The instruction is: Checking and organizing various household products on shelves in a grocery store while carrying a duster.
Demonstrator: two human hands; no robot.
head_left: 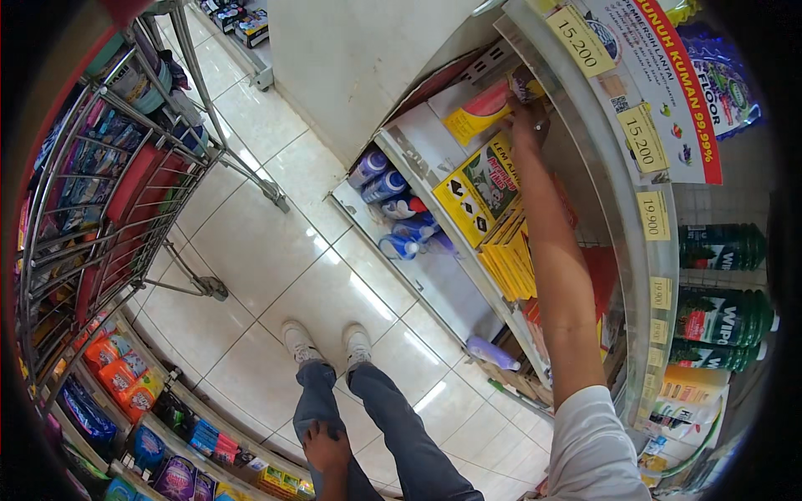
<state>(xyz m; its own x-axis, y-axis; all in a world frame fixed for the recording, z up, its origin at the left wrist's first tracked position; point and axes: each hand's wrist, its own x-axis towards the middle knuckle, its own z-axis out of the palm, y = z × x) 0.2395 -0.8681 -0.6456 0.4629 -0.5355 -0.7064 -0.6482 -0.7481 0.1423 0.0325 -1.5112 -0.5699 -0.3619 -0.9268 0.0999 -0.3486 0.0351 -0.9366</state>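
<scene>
On a lower shelf at the right, my right hand (530,122) reaches in at a yellow and pink box (479,111), its fingers at the box's right end; whether they grip it cannot be told. A purple and yellow pack (525,82) lies just beyond the fingers. Below my wrist are a yellow and green mouse glue trap pack (482,185) and a row of yellow packs (510,260), partly hidden by my forearm. My left hand (327,446) rests on my knee, over the dark trousers, with a small dark thing beside its fingers.
A wire shopping cart (125,206) with goods stands at the left. Blue bottles (383,181) and a purple bottle (492,353) lie on the bottom shelf. Price tags line the upper shelf edge (655,250), with green bottles (723,316) behind. Packaged goods (125,379) fill shelves at the lower left.
</scene>
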